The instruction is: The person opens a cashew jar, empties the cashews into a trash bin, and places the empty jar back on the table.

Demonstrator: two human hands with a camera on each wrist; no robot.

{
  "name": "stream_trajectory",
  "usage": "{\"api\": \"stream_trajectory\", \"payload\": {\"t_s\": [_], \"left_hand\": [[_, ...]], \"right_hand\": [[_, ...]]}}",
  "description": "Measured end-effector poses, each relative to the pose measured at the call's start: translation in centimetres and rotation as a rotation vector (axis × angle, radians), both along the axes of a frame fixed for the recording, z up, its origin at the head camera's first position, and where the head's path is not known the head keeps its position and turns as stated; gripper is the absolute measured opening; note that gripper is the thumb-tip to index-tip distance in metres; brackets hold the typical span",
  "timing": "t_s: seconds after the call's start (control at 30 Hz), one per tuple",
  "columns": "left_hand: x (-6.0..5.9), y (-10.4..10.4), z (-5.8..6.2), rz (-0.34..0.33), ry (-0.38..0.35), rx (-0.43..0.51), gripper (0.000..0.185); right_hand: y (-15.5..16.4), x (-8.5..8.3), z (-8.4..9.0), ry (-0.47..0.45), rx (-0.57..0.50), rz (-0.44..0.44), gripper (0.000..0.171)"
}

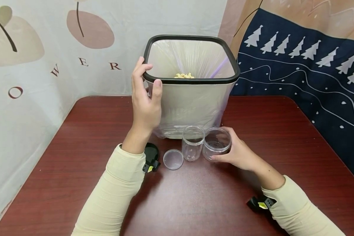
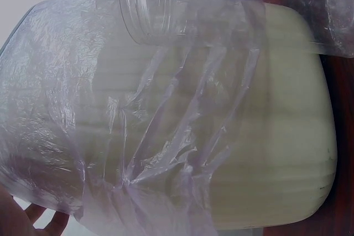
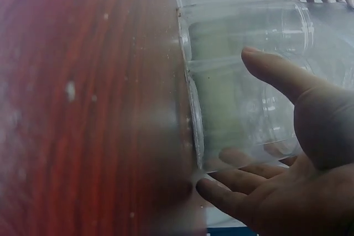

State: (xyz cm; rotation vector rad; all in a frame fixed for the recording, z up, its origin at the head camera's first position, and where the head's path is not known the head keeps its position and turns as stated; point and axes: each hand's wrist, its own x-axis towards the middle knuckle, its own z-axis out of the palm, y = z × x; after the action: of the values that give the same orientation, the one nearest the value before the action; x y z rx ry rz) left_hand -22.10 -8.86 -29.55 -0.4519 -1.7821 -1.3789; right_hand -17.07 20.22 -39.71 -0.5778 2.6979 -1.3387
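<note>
A cream-coloured waste bin (image 1: 191, 105) with a black rim stands on a reddish-brown wooden table (image 1: 194, 203). A clear plastic liner bag (image 1: 191, 60) is tucked inside it and folded over the outside, wrinkled and slightly purple-tinted. The left hand (image 1: 144, 98) grips the bin's near-left corner, with the thumb curled over the rim and the fingers wrapped round the outer edge. At the bottom of the liner, beyond that hand, lies a small heap of pale yellow pieces (image 1: 184, 75); what they are cannot be made out.

Two clear plastic jars stand in front of the bin, touching or nearly touching each other. The right hand (image 1: 239, 152) holds the wider jar (image 1: 216, 143), fingers and thumb curved round its side; the jar tilts with its open mouth up and looks empty. Just to the left of that hand stands the narrower jar (image 1: 192, 142), upright, open and empty.

One clear round lid (image 1: 173, 159) lies flat on the table, just left of the narrow jar and close to the left wrist. One black round lid (image 1: 151, 152) lies beside it, partly hidden behind the left sleeve.

Both forearms wear pale yellow sleeves. The wrist views are blurred and very close, showing mostly liner plastic and jar wall.
</note>
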Motion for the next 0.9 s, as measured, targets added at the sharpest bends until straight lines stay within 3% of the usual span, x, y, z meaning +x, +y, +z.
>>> {"api": "stream_trajectory", "payload": {"t_s": [0.33,0.9], "left_hand": [[-0.21,0.18,-0.09,0.008,-0.015,0.018,0.052],[-0.18,0.11,-0.13,0.01,-0.018,0.016,0.052]], "right_hand": [[0.29,-0.27,-0.23,-0.013,0.0,0.057,0.09],[0.4,-0.25,-0.11,-0.005,0.035,0.039,0.091]]}}
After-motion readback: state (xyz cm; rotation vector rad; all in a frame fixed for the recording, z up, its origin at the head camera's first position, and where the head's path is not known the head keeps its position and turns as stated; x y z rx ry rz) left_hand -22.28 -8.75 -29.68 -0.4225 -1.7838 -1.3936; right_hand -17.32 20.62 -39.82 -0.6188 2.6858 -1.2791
